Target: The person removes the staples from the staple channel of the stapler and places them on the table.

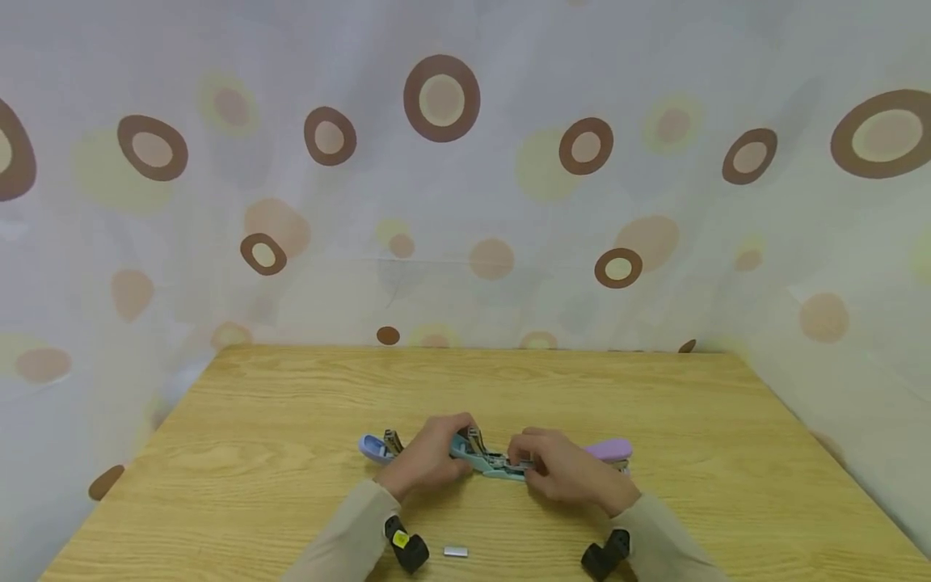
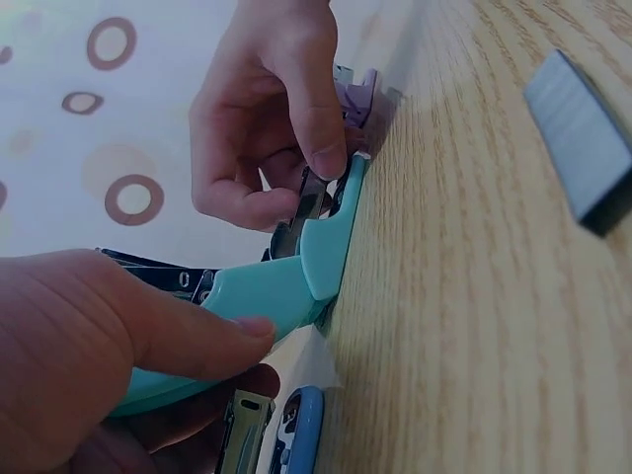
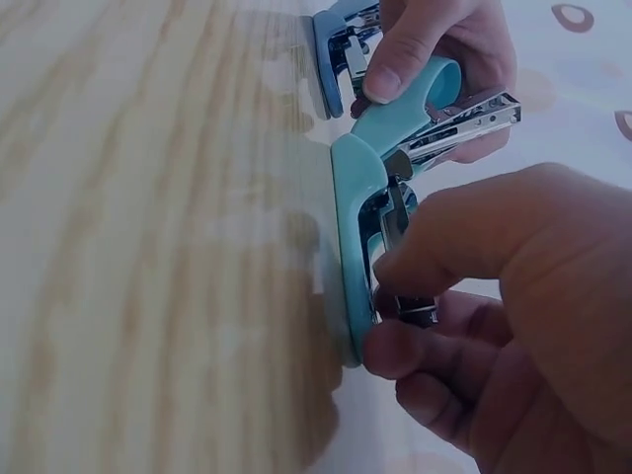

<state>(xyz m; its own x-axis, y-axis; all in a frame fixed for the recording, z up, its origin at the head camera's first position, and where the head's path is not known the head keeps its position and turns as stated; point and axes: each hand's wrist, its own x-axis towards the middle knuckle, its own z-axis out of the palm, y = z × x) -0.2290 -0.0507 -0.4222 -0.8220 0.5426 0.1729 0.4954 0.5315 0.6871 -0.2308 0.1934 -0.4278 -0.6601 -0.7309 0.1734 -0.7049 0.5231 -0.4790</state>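
A teal stapler [image 1: 476, 462] lies opened out on the table, its top cover swung back and its metal staple rail exposed. My left hand [image 1: 434, 454] grips the teal cover, with the thumb along its side in the left wrist view. At the other end, my right hand [image 1: 566, 469] pinches the dark metal magazine [image 3: 395, 222] above the teal base [image 3: 351, 247] between thumb and fingers. The right fingertips partly hide the magazine's end. Beside my left hand is an opened blue stapler [image 1: 372, 447], partly covered by that hand.
A purple stapler [image 1: 611, 449] lies right of my right hand, partly hidden behind it. Near the front of the wooden table [image 1: 291, 404], a small grey strip of staples [image 1: 456, 552] lies between my forearms. A patterned cloth [image 1: 465, 202] hangs behind the table.
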